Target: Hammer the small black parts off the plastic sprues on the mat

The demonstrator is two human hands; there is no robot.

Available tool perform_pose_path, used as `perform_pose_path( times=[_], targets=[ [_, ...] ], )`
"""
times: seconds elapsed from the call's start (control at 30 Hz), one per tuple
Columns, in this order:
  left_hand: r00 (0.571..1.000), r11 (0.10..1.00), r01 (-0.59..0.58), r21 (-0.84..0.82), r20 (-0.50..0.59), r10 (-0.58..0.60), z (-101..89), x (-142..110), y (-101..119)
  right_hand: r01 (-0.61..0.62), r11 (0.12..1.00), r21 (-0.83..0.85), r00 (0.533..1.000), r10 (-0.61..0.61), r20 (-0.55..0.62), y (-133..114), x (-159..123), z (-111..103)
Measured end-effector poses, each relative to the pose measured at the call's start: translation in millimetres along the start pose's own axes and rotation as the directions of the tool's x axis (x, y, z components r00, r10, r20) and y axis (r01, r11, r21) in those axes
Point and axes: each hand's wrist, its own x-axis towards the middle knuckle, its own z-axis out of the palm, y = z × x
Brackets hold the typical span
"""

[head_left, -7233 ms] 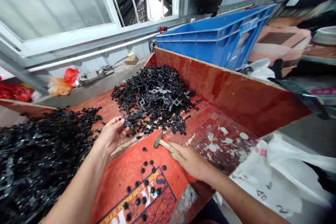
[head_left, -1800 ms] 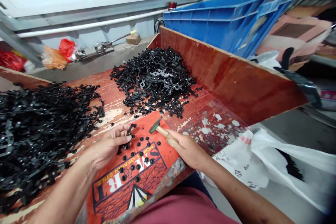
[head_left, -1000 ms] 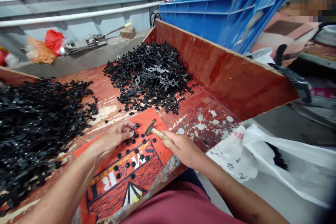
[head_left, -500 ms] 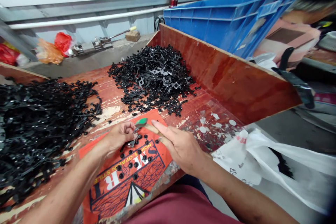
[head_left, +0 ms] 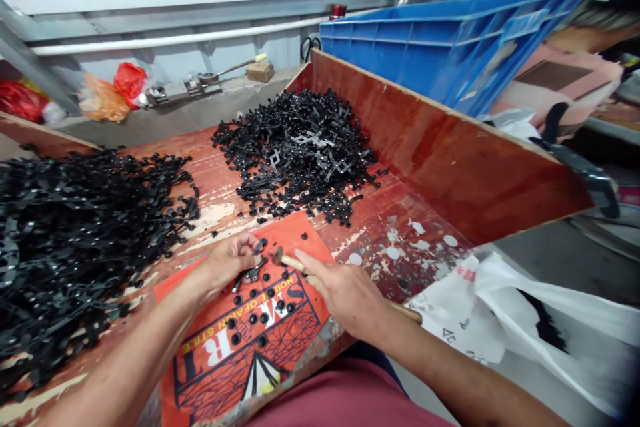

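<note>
My left hand point(head_left: 231, 263) pinches a jointed black linkage piece point(head_left: 254, 272) at the upper part of an orange printed sheet point(head_left: 215, 373). Gripped in my right hand point(head_left: 350, 297) is a small wooden-handled hammer point(head_left: 295, 263). Its head is just right of the linkage, apart from it, and the handle's end point(head_left: 413, 313) sticks out behind my wrist. Several small round black caps point(head_left: 254, 319) stand scattered on the sheet below both hands. My fingertips partly hide the linkage.
Heaps of black linkage parts lie to the left point(head_left: 75, 233) and at the back point(head_left: 300, 147). A reddish wooden board point(head_left: 440, 147) walls the right side, a blue crate point(head_left: 400, 47) behind it. White plastic bags point(head_left: 540, 320) hang at the right. A metal tool point(head_left: 185, 88) lies on the back ledge.
The hammer has turned in my right hand: its green side, facing up before, no longer shows, and the handle's end now appears behind the wrist. The view has shifted slightly; my left hand keeps its hold.
</note>
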Motion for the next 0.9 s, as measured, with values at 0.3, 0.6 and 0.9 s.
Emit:
perform_pose_path(
  times=[0.3,0.6,0.9],
  targets=[
    [0.999,0.985,-0.015,-0.172,-0.039,0.008,-8.2,-31,21,-0.109,0.936,0.336,0.983,0.151,-0.103,7,8,-20],
    [0.987,0.906,-0.057,-0.419,-0.16,-0.012,32.3,-76,14,0.06,0.779,0.624,0.997,-0.022,-0.068,-43,22,4],
    [0.976,0.861,-0.066,-0.504,-0.212,-0.049,68.0,-99,-21,-0.036,0.798,0.601,0.999,0.027,0.025,-43,9,18]
  ],
)
